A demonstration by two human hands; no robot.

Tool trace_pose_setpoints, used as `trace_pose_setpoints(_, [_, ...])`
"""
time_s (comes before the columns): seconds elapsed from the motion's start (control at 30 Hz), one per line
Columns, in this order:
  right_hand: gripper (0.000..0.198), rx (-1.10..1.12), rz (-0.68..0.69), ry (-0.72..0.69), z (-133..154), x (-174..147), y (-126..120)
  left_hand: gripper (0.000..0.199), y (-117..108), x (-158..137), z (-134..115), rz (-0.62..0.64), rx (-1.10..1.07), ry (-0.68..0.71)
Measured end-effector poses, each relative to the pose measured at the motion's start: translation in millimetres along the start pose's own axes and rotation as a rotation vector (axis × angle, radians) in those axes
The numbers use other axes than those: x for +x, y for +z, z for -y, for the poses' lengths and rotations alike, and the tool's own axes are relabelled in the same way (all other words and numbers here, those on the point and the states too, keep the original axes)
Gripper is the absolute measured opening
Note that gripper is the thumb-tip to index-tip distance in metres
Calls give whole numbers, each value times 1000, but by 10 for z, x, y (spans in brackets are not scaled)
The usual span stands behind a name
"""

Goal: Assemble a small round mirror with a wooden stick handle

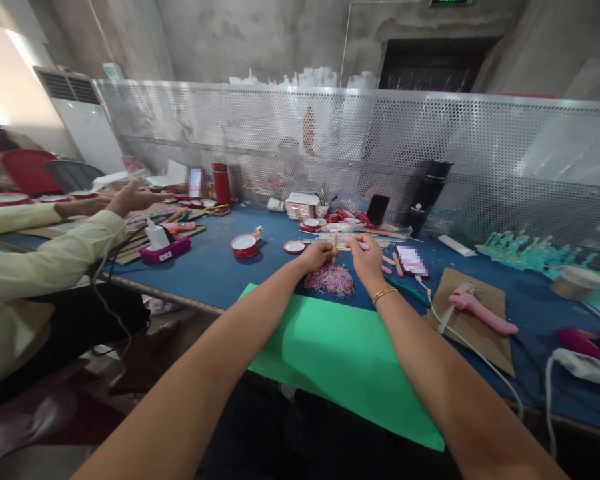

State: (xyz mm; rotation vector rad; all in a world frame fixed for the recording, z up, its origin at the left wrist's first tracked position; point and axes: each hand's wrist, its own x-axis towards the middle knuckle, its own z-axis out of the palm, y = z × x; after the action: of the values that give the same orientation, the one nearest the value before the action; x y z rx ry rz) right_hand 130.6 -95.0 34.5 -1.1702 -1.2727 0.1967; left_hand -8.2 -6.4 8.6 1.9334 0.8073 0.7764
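Stretched along the back: a perforated metal screen (260, 127). In front of that, a blue table (205, 267), with most of the clutter toward the far side. At the left, in pale yellow sleeves (55, 267), a co-worker with both hands out over the table. Beneath the wearer's forearms, sloping down past the near edge, a green sheet (330, 347). Over to the right, flat on the table, a piece of brown cardboard (475, 283). Near the screen, slanted in this view, a black flask (427, 197). Around the middle, near each other but apart, left hand (319, 257) and right hand (366, 259). On the cardboard, a pink glue gun (483, 313), handle toward the lower right. Just on the near side of the left hand, a loose heap of multicoloured strands (333, 281). Pinched in the left fingers, between the two hands, a small tan stick (335, 247), long axis close to upright, one end above the fingertips, the other down toward the heap. Gripped in the curled right fingers, a small pink piece (364, 246), mostly hidden; hard to tell which way pointed.
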Motion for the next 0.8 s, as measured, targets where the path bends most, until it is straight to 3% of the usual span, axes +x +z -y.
trace_pose_setpoints(0.47, [27,1,45,-59,44,-20,31,33,7,2,-1,-13,5,16])
trace_pose_setpoints(0.8, [23,-6,-11,5,-2,5,-8,35,0,-16,-37,-8,13,1])
